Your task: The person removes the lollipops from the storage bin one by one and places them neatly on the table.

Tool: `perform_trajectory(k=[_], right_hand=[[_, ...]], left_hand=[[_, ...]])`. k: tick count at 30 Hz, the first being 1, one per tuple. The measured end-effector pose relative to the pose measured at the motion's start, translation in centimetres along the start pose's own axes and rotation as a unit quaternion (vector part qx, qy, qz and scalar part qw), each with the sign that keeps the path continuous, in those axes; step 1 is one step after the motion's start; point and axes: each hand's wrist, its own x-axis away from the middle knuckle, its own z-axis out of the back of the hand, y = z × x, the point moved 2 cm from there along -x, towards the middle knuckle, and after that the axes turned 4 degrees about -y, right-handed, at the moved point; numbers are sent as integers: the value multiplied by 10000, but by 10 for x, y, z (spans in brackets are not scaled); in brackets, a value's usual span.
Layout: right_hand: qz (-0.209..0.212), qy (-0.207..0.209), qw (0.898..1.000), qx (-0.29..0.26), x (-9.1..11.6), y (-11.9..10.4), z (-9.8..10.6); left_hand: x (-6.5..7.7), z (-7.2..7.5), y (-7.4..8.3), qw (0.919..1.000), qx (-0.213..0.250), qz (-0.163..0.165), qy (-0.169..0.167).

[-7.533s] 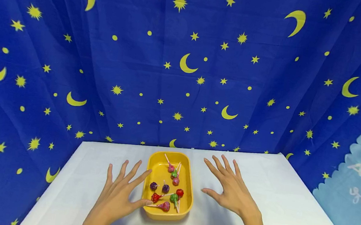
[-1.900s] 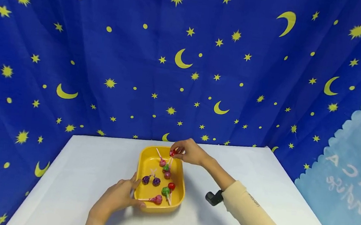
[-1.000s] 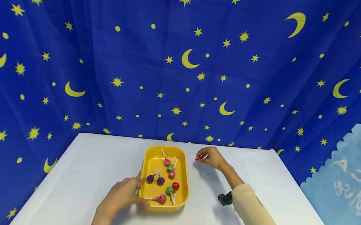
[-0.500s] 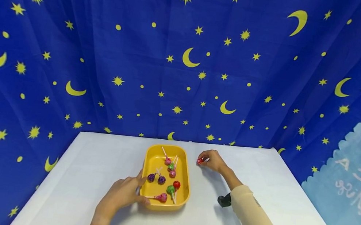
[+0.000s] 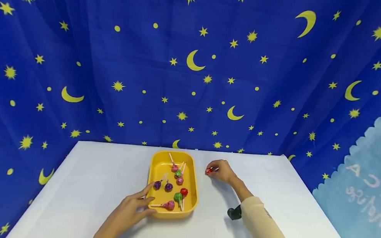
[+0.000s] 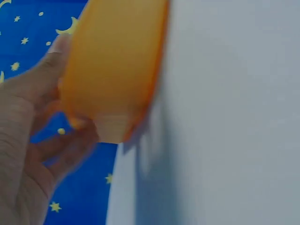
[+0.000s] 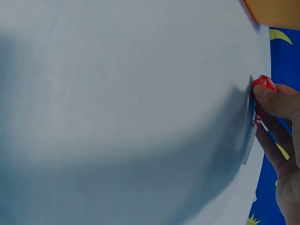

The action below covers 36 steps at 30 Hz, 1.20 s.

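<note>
Red lollipop pinched in right hand, 2 o'clock from yellow tray; left hand, fingers loosely spread, at tray's 8-o'clock edge.

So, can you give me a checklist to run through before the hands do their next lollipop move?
1. Right hand has a good pinch on its red lollipop: ok, it looks held.
2. That lollipop is out of the yellow tray: ok, it's to the tray's right.
3. It is resting on the table: cannot tell.
4. Left hand is steadying the tray: cannot tell; it's at the rim, but the close view is blurred.
5. Other lollipops are inside the tray: ok, eight of them.
6. Right hand is free for another: not ok.
</note>
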Motion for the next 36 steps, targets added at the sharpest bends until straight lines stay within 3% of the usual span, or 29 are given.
perform_trajectory(k=[3,9,14,22,36], right_hand=[[17,62,10000,47,1,-1,0],[225,83,9997,103,3,-2,0],[110,121,9998,136,5,0,1],[107,118,9998,131,8,0,5],[-195,72,9998,70,8,0,5]], left_hand=[[4,-5,-4,9971,176,-641,380],[1,-13,-8,9894,438,-950,1007],[-7,-15,-11,9881,804,-617,1155],[-17,-9,-15,9913,1005,70,844],[-19,-8,-15,9940,849,49,693]])
